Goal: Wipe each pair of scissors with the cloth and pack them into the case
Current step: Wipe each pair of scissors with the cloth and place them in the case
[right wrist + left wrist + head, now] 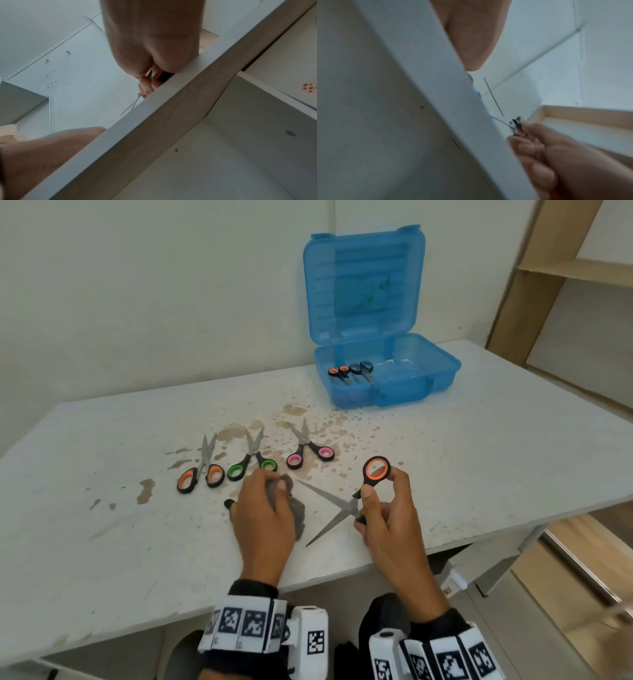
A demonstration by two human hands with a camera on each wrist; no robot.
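Right hand (387,518) holds open scissors (346,501) beside left hand (263,508), apparently gripping cloth (296,513).

— What's in hand?
— Orange-handled scissors (356,494), blades spread wide and pointing left, near the table's front edge. The grey cloth (291,508) sits bunched just left of them.
— And the rest?
— Three pairs in a row farther back: orange (202,470), green (251,460), pink (308,450). The blue case (387,378) stands open far right, with two pairs (351,371) inside.
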